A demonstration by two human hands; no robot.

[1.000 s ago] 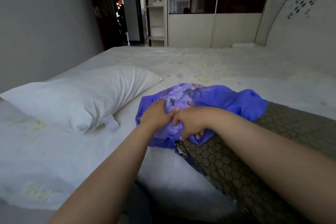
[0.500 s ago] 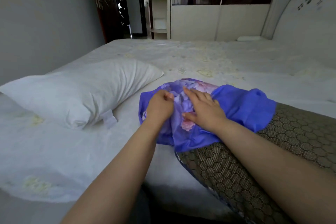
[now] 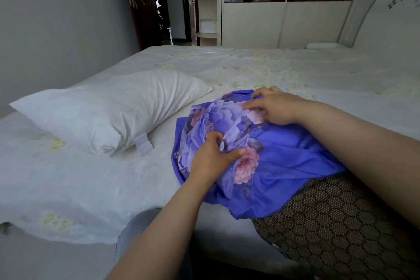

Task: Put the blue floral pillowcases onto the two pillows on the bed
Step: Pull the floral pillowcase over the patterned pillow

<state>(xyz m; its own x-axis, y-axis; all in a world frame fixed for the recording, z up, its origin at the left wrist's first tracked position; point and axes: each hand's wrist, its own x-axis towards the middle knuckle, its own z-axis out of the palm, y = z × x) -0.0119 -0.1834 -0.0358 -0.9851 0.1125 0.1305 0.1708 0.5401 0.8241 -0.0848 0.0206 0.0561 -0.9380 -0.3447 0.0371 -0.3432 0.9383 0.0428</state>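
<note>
Roughly halfway through pillow 1 of 2: blue floral pillowcase [image 3: 261, 154] bunched over the far end of the dark honeycomb-patterned pillow [image 3: 341, 223] at 4 o'clock, near end uncovered. Left hand [image 3: 211, 159] pinching a fold; right hand [image 3: 275, 107] gripping cloth at 1 o'clock. White pillow [image 3: 109, 111] bare at 10 o'clock. Pale patterned bed [image 3: 295, 68]; wardrobe [image 3: 284, 22] and open doorway [image 3: 159, 7] at 12 o'clock.

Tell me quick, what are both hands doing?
Left hand: pinching the blue floral pillowcase.
Right hand: gripping the same pillowcase's far edge.
</note>
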